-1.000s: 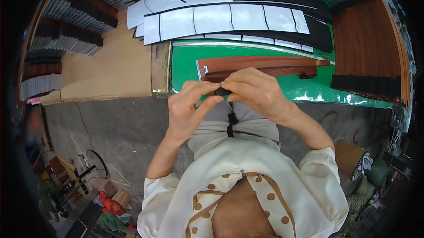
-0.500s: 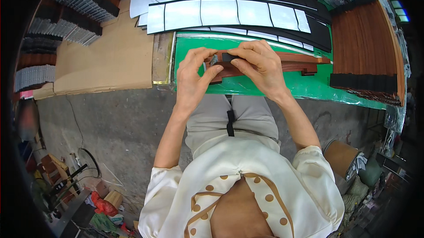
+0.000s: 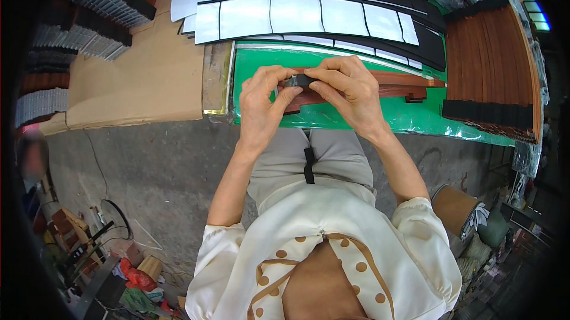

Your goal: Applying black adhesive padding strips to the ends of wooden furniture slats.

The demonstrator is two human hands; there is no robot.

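Observation:
A short black foam-like strip (image 3: 301,80) spans the gap between my two hands. Its left end, beside a small shiny bit, is pinched between the thumb and fingers of my left hand (image 3: 261,101). My right hand (image 3: 351,93) grips the other end between thumb and forefinger. Beneath and behind my fingers, reddish-brown strips (image 3: 395,91) like wood lie on the green tabletop (image 3: 332,120); my hands hide their left ends in part.
Black sheets with white sectioned faces (image 3: 297,16) lie behind my hands. A stack of brown strips with black ends (image 3: 490,59) stands at the right. Cardboard (image 3: 133,82) covers the left surface, with stacked black-ended pieces (image 3: 98,29) beyond. A brown drum (image 3: 454,210) stands at lower right.
The black strip has shifted left and now reaches my left fingertips, covering more of the shiny end. Both hands remain nearly in place.

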